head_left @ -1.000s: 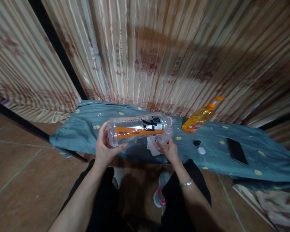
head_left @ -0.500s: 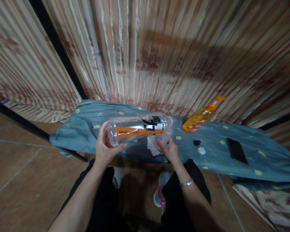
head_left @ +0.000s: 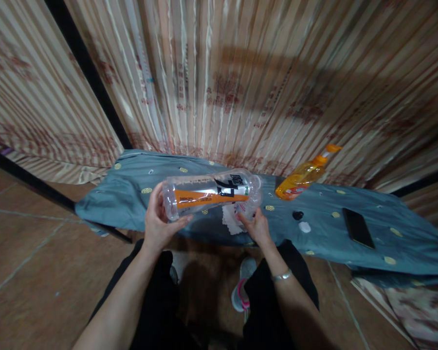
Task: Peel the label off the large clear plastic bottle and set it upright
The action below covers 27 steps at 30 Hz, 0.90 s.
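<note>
My left hand (head_left: 161, 214) is wrapped around the base of a large clear plastic bottle (head_left: 204, 194) with an orange and black label. The bottle lies nearly level, its neck end toward the right. My right hand (head_left: 257, 224) is closed on a smaller clear plastic container (head_left: 245, 209) with pinkish markings, just below the large bottle's neck. The large bottle partly hides this container, so its full shape does not show. A white piece of paper with a ragged edge (head_left: 231, 223) lies on the cloth beside my right hand.
A blue-green patterned cloth (head_left: 182, 165) covers the narrow surface. An orange pump bottle (head_left: 297, 180), a black cap (head_left: 297, 215), a white cap (head_left: 304, 227) and a phone (head_left: 358, 227) are to the right. Behind hangs a striped curtain (head_left: 226, 97); a black pole (head_left: 91, 73) slants at left.
</note>
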{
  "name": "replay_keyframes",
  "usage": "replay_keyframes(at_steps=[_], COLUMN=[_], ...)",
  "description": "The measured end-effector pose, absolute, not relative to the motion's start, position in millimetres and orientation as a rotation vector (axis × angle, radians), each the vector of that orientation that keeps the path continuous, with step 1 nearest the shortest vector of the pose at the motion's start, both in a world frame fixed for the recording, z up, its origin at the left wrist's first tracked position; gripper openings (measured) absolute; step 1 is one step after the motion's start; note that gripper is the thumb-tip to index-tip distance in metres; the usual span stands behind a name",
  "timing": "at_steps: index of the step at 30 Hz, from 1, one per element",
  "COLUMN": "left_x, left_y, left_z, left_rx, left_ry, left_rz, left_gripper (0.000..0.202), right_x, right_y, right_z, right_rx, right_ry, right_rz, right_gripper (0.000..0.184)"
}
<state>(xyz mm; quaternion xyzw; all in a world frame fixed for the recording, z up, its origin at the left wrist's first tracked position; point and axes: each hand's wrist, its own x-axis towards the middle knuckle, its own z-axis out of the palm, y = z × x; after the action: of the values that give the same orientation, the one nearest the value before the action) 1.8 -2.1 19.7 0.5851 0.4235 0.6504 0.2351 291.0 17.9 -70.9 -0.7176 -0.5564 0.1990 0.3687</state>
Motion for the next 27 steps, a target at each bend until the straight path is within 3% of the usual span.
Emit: replay_keyframes(at_steps=[27], left_x=[2.5], left_y=[-2.7], left_z=[21.1], left_rx=[1.603], left_ry=[1.177], left_rz=[1.793], left_gripper=[0.103], right_x=[293.1], right_y=[20.8], right_z=[-79.3], right_rx=[-1.842], right_ry=[-1.437], right_rz=[0.432], right_gripper=[0.052])
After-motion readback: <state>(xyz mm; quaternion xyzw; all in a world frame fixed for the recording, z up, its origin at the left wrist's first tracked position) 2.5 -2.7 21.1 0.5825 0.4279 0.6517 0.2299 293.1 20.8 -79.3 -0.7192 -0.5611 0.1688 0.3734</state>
